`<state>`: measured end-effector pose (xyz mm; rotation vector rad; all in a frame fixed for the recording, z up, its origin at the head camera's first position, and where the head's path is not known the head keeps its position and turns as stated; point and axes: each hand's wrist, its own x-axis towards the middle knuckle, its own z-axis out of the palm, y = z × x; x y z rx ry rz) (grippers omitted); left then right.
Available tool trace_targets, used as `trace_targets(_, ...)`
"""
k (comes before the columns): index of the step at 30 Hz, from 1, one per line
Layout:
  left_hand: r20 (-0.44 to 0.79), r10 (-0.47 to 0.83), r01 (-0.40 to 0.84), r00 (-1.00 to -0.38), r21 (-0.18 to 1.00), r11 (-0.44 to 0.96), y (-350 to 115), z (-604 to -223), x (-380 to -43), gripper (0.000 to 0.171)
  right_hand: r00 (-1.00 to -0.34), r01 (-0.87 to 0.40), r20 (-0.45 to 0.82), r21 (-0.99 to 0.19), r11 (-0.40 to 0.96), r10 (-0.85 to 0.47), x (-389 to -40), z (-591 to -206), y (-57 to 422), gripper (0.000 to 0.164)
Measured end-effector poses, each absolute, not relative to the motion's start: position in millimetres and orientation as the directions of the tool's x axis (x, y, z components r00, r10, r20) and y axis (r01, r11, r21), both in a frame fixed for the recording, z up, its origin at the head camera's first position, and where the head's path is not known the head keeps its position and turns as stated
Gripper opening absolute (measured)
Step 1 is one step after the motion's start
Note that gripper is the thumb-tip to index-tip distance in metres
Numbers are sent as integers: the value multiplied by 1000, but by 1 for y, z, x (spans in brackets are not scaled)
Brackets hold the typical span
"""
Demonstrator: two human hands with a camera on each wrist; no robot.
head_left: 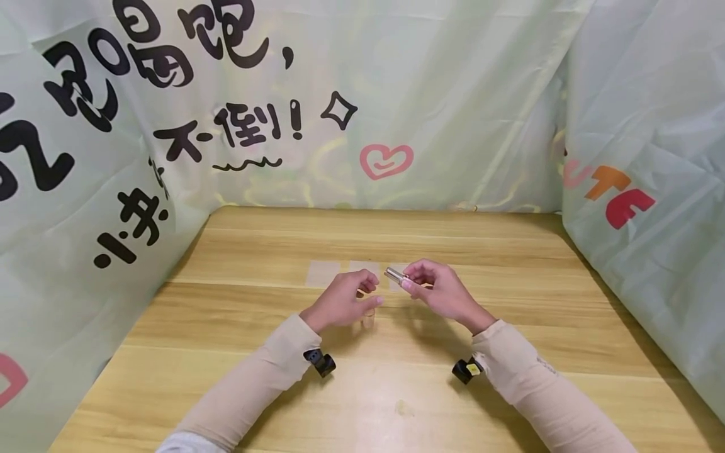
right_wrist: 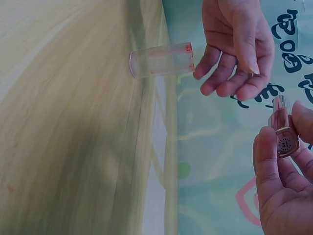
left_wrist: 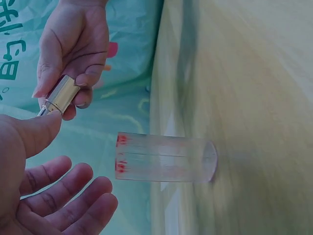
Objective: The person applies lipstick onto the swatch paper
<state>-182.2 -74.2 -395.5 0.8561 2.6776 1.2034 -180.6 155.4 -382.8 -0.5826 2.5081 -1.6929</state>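
My right hand [head_left: 442, 290] pinches a small lipstick tube [head_left: 394, 275] between thumb and fingers, above the table. The tube has a shiny metal collar and, in the right wrist view, a reddish base [right_wrist: 286, 143] with a round mark on its end. My left hand [head_left: 344, 301] is held just left of the tube, thumb and fingers apart, with nothing gripped. Under that hand a clear cylinder [left_wrist: 164, 157] stands upright on the table, red smears around its upper rim. The left hand partly hides it in the head view.
Several pale flat rectangles, one a whitish square [head_left: 323, 274], lie in a row behind the hands on the wooden table [head_left: 272, 245]. Printed cloth [head_left: 453, 126] hangs around the table's back and sides. Each wrist wears a small black camera [head_left: 320, 363].
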Motion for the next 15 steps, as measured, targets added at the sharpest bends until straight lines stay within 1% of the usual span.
trace_targets(3,162,516,464,-841,706,535,-74,-394,-184,36,-925,-271,159,-912,307,-344,-181,-381,152,16)
trace_targets(8,181,481,439,-858,744,503,-71,-392,-186,33,-927,-267,157,-914,307,-341,-181,-378,148,17)
trace_targets(13,240,389,409,-889,798,442,-67,-390,-188,30,-927,-280,180,-915,292,-328,-183,-375,143,17)
trace_targets(15,242,342,378,-908,825,420,-66,-390,-188,31,-926,-294,197,-911,288,-321,-183,-375,141,17)
